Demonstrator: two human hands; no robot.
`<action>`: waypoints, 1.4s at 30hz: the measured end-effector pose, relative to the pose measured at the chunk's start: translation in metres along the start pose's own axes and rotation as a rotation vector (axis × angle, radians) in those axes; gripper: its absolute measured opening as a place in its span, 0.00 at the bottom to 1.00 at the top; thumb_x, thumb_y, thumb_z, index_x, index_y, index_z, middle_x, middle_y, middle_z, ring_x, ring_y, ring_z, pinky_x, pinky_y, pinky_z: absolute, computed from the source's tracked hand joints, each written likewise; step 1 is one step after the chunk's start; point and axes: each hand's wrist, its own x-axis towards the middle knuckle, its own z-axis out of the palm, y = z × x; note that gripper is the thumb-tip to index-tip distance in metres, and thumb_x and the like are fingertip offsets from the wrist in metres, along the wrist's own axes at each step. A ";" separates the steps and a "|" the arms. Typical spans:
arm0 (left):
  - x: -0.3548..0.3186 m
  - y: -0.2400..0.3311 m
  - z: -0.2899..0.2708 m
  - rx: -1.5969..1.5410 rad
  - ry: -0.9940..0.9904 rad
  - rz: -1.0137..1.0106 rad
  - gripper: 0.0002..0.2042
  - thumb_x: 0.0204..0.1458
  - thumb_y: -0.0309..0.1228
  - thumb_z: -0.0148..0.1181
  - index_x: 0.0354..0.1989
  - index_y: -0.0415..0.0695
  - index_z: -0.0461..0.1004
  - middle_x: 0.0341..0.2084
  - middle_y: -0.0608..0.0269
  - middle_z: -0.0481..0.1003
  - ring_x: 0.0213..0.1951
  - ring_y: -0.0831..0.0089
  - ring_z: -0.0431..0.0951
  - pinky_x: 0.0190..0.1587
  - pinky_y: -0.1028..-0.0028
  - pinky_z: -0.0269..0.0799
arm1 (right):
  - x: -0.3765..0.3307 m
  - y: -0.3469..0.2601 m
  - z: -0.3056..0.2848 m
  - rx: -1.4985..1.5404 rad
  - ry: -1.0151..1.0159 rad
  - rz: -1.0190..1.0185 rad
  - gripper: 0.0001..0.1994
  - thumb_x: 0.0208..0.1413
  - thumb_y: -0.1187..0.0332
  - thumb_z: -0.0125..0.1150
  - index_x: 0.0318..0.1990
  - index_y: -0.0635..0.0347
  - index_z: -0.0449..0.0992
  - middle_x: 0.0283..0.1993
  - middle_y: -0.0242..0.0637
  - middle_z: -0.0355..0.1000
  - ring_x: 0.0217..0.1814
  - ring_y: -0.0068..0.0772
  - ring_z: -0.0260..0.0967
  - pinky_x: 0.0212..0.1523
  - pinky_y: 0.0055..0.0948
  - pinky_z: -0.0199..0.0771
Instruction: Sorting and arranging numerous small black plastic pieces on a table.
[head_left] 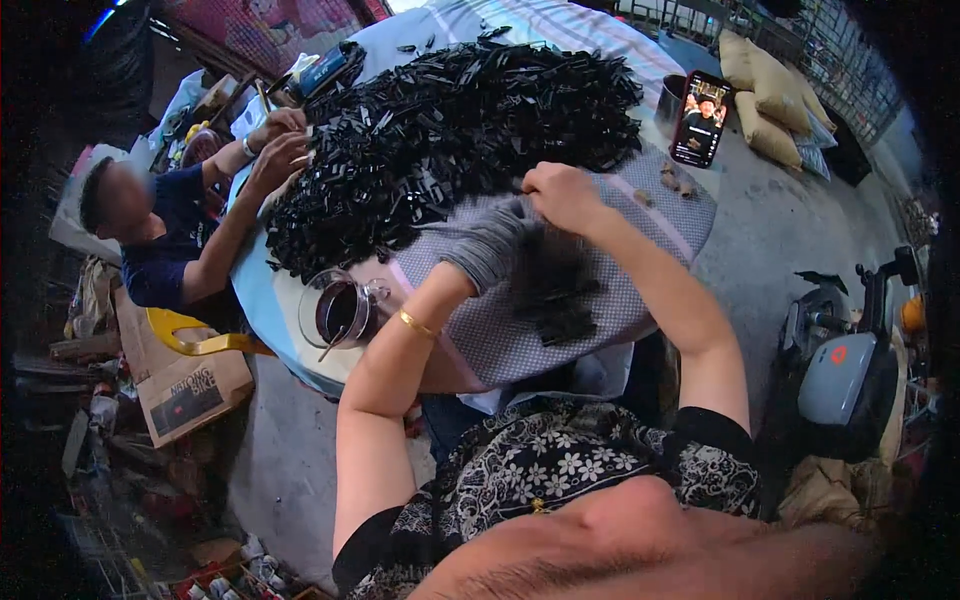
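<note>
A big heap of small black plastic pieces (480,110) spreads over the far part of the round table. My left hand (495,240), in a grey knit glove, is at the near edge of this heap with its fingers curled and partly blurred. Close against it, my bare right hand (563,197) has thumb and fingers pinched together; what the two hands hold between them is too small and dark to make out. Just below them, a smaller pile of black pieces (565,318) lies on the patterned cloth (640,265), its upper part smeared by motion.
Left of my forearm stands a glass mug (340,310) of dark liquid with a spoon. A propped phone (700,118) and metal cup (668,105) are at the right edge. Across the left side, a co-worker's hands (275,150) touch the heap. A yellow chair (195,335) stands nearby.
</note>
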 end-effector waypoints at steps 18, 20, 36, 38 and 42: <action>0.000 -0.005 0.024 0.558 0.161 -0.022 0.15 0.44 0.43 0.55 0.27 0.42 0.72 0.26 0.48 0.72 0.32 0.50 0.71 0.34 0.59 0.66 | -0.081 0.003 -0.041 0.299 0.041 -0.061 0.06 0.43 0.73 0.55 0.31 0.61 0.73 0.31 0.40 0.68 0.37 0.43 0.66 0.38 0.36 0.67; -0.003 -0.006 0.021 0.520 0.166 0.005 0.13 0.46 0.40 0.53 0.28 0.42 0.71 0.28 0.48 0.72 0.32 0.49 0.71 0.35 0.58 0.65 | -0.082 0.004 -0.042 0.299 0.059 -0.071 0.06 0.43 0.73 0.54 0.32 0.61 0.73 0.31 0.40 0.68 0.37 0.43 0.66 0.38 0.35 0.67; -0.005 -0.017 0.018 0.005 0.013 0.216 0.12 0.50 0.33 0.54 0.40 0.40 0.66 0.29 0.49 0.72 0.31 0.59 0.73 0.33 0.65 0.67 | -0.078 -0.008 -0.041 0.655 0.057 -0.112 0.07 0.42 0.81 0.55 0.32 0.67 0.71 0.38 0.43 0.69 0.38 0.44 0.68 0.39 0.32 0.69; -0.004 -0.009 0.012 0.320 -0.034 0.293 0.13 0.49 0.35 0.54 0.40 0.41 0.67 0.29 0.48 0.72 0.32 0.55 0.73 0.33 0.63 0.67 | -0.078 -0.004 -0.041 0.715 0.032 -0.046 0.07 0.42 0.80 0.56 0.32 0.67 0.71 0.36 0.42 0.69 0.37 0.43 0.68 0.38 0.31 0.69; -0.008 0.000 0.010 0.468 -0.064 0.111 0.14 0.47 0.38 0.54 0.37 0.41 0.69 0.30 0.46 0.73 0.33 0.50 0.73 0.34 0.61 0.67 | -0.078 0.000 -0.036 0.581 0.132 -0.066 0.06 0.43 0.79 0.56 0.32 0.67 0.72 0.34 0.42 0.70 0.37 0.42 0.68 0.37 0.30 0.69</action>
